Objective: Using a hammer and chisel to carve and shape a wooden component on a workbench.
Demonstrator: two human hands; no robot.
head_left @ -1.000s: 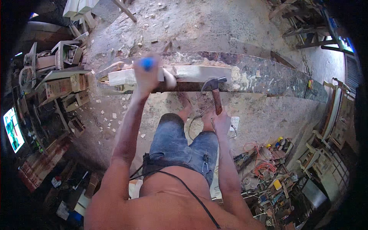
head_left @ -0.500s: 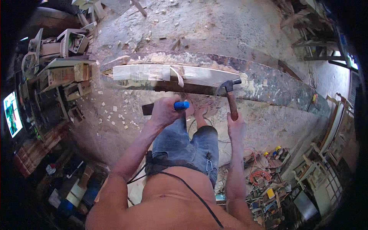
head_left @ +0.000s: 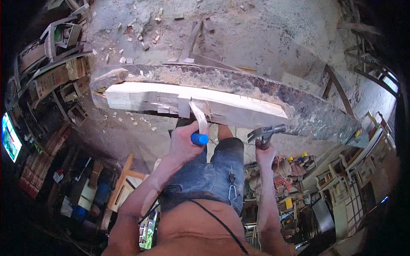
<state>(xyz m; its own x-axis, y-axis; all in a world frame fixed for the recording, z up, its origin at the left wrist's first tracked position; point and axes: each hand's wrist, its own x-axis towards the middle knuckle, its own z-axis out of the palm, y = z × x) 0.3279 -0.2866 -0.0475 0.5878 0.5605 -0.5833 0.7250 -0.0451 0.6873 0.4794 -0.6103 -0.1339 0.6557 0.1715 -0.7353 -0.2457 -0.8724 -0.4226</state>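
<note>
My left hand (head_left: 183, 143) is closed around a blue-handled chisel (head_left: 200, 139), whose blade is mostly hidden from here. Just beyond the fist lies a pale wooden beam (head_left: 245, 106), chipped along its near side. A curled sliver of wood (head_left: 198, 115) is split away from the beam and hangs down to my left hand, touching or nearly touching it. In my right hand (head_left: 265, 154) is a claw hammer (head_left: 267, 132), gripped with its head up, near the beam's right end and apart from the chisel.
The beam rests on a long, worn bench (head_left: 316, 109) spanning the view. Wood chips (head_left: 147, 42) litter the floor beyond it. Stacked wooden frames and a cardboard box (head_left: 53, 81) stand at left. Tools and an orange cord (head_left: 282, 184) lie at lower right, and a lit screen (head_left: 10, 138) is far left.
The view has come closer to the bench. My left hand has come up to the beam's near side at the sliver, its chisel turned. The hammer has dropped nearer me, its handle now foreshortened.
</note>
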